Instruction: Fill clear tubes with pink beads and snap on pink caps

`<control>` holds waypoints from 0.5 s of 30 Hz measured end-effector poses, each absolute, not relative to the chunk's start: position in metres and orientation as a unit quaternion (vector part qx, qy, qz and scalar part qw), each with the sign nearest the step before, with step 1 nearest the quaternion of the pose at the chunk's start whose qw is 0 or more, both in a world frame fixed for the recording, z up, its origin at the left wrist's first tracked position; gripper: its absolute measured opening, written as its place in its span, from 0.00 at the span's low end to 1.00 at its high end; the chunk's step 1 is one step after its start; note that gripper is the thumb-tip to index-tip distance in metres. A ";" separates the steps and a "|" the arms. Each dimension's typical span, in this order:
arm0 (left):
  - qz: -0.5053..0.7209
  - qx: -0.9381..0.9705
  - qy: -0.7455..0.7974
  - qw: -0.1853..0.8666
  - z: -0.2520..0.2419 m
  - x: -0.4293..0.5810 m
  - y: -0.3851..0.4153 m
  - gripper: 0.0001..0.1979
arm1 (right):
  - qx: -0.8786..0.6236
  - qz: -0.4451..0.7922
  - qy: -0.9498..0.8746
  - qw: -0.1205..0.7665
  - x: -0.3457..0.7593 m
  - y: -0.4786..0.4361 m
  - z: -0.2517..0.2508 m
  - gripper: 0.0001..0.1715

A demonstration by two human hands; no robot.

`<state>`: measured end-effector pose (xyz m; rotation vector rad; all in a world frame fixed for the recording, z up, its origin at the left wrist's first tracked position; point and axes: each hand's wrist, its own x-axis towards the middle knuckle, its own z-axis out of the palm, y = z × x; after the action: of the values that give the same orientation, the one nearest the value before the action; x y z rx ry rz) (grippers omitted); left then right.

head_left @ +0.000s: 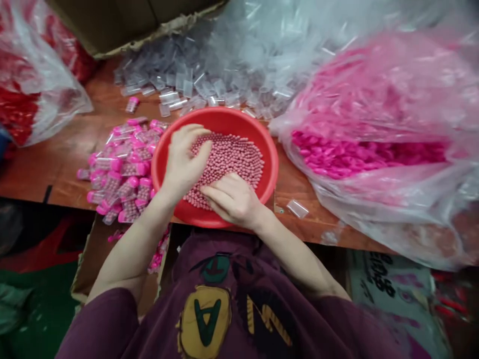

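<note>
A red plastic bowl (270, 149) holds a heap of small pink beads (239, 154). Over the bowl's left side is my left hand (187, 157), its fingers bent and the thumb standing apart from them. Nothing that I can make out lies between thumb and fingers. My right hand (234, 199) is low at the near side of the beads, palm down, with the fingers pressed together. Whatever those fingers hold is hidden. Left of the bowl is a pile of clear bead-filled tubes with pink caps (123, 169).
Loose clear tubes (187, 87) lie heaped behind the bowl, and a single clear tube (298, 209) lies right of it. A plastic bag of pink parts (337, 154) fills the right. Red parts in a bag (22, 109) sit far left. Below is a cardboard box (88, 269).
</note>
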<state>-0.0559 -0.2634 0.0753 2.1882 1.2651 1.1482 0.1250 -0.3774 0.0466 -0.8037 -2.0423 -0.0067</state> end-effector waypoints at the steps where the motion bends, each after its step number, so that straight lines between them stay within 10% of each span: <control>1: 0.368 0.807 0.416 0.201 0.079 -0.036 -0.271 0.11 | -0.332 -0.008 -0.804 0.494 0.136 -0.382 0.048 0.12; 5: 0.238 0.878 0.336 0.243 0.089 0.018 -0.310 0.13 | -0.526 -0.048 -0.648 0.549 0.215 -0.416 0.034 0.17; 10: 0.156 0.913 0.249 0.283 0.081 0.017 -0.337 0.12 | -0.665 -0.063 -0.688 0.283 0.292 -0.489 -0.028 0.18; 15: 0.293 0.845 0.386 0.227 0.076 -0.016 -0.251 0.10 | -0.707 -0.051 -0.668 0.226 0.285 -0.506 -0.068 0.18</control>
<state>-0.0155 -0.2511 0.0758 2.3274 1.0643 0.8067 0.2852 -0.5061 -0.0676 -1.9495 -1.8430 -0.1413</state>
